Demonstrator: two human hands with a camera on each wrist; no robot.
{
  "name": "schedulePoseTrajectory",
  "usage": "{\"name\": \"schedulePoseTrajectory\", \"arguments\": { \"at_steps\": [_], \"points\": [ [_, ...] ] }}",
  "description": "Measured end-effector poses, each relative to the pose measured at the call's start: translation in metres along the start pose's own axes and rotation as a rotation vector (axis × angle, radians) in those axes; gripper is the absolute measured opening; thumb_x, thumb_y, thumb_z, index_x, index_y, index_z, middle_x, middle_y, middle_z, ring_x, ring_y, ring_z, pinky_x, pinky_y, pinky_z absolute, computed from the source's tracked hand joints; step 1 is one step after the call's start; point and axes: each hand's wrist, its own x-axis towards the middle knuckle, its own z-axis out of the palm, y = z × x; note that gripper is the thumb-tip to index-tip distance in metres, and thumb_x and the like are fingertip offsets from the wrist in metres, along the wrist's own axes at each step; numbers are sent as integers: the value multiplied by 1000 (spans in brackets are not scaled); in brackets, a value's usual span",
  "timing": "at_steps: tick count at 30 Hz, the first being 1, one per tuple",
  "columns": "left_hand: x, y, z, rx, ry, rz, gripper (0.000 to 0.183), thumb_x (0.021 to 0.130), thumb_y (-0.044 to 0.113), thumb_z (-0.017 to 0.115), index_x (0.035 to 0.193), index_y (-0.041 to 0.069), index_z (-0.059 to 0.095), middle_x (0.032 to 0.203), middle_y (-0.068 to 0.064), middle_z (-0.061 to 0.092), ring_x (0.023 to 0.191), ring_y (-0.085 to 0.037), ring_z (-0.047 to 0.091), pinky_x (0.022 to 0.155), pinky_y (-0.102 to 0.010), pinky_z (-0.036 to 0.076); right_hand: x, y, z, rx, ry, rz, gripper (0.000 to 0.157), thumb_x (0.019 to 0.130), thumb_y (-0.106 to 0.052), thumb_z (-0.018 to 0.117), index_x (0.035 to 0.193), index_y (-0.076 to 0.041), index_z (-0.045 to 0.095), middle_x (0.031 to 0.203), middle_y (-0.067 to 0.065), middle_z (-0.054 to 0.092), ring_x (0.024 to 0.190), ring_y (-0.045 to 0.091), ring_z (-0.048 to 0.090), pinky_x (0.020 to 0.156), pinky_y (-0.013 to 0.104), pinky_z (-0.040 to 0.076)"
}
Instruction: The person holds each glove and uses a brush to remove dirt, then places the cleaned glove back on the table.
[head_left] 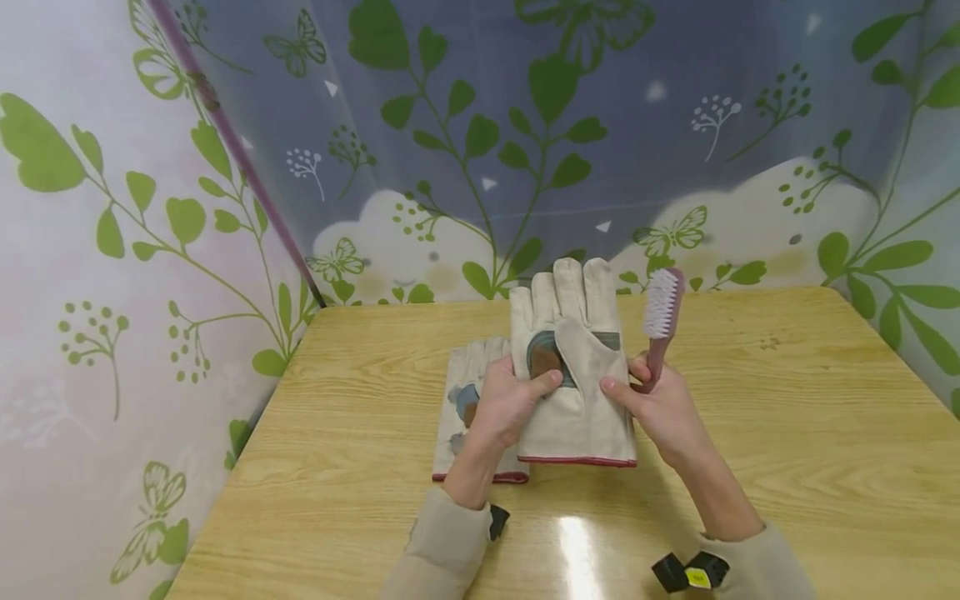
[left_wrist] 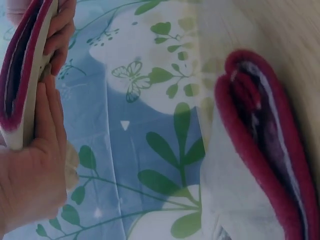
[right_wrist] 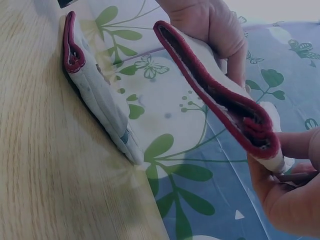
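A cream canvas work glove [head_left: 592,417] with a red-edged cuff is held up over the table, its fingers pointing away. My left hand [head_left: 513,400] grips its left edge, thumb lying on the face beside a blue and brown patch. On the opposite edge, my right hand [head_left: 663,408] pinches the glove with its thumb in front. That same hand also holds a pink-handled scrub brush [head_left: 662,312], white bristles facing left. In the right wrist view the held glove's cuff [right_wrist: 220,100] gapes slightly. A second glove [head_left: 472,450], stained grey on its face, lies flat behind the left hand.
The wooden table [head_left: 345,433] reaches back to a curtain [head_left: 450,167] printed with leaves and butterflies. Another printed curtain [head_left: 112,292] hangs along the left side. Black wrist devices [head_left: 690,573] sit at both sleeves.
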Motion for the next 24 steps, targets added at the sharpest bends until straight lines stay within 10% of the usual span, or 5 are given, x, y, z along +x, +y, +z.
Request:
{"name": "schedulePoseTrajectory", "arguments": {
  "at_steps": [10,24],
  "points": [
    [-2,3,-8,-31,-321,52,31,87,-1,61,117,0,51,100,-6,57,85,-15,57,74,-26,48,1,1,-7,-101,-1,14,36,90,-12,62,79,-7,28,73,3,24,62,9,29,51,25,27],
    [-3,16,-22,-175,-334,-51,43,88,-6,54,128,3,43,108,-7,57,92,-16,61,78,-28,52,-2,-6,-8,-248,-101,18,32,97,-27,49,83,-4,33,74,8,34,66,18,43,58,29,47]
  ]
}}
